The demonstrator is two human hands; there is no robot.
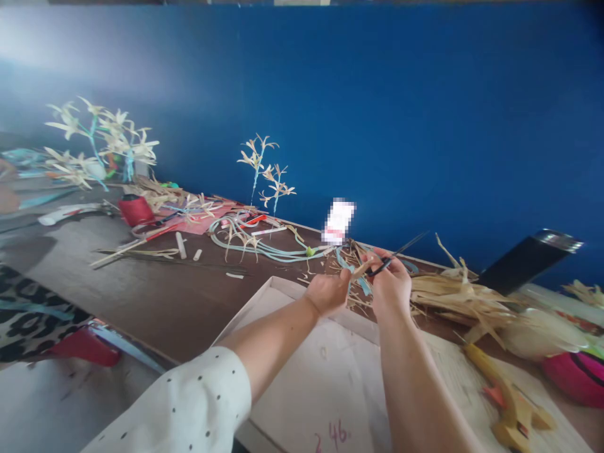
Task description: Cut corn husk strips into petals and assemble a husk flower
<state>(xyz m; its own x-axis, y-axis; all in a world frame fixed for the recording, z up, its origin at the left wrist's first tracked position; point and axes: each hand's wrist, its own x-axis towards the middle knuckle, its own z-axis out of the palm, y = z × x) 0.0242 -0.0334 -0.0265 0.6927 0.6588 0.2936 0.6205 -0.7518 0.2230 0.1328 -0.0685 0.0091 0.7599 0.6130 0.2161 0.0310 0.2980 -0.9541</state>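
My left hand (330, 293) is closed, pinching one end of a pale dried husk strip (361, 270). Close beside it, my right hand (392, 288) is closed around dark-handled scissors (408, 245), whose blades point up and to the right, away from the strip. The fingers of my right hand also seem to touch the strip's other end. Under both hands lie dry scraps and a light blue ribbon piece (363, 286). A heap of dried husks (455, 294) lies right of my right hand.
A shallow cardboard tray (283, 289) lies below my forearms. A yellow glue gun (507, 396) and a black bottle (523, 263) are at right. Husk flowers (257, 160) stand against the blue partition (377, 113). Pale blue stems (264, 253) lie left of a blurred-out phone-like screen (338, 221).
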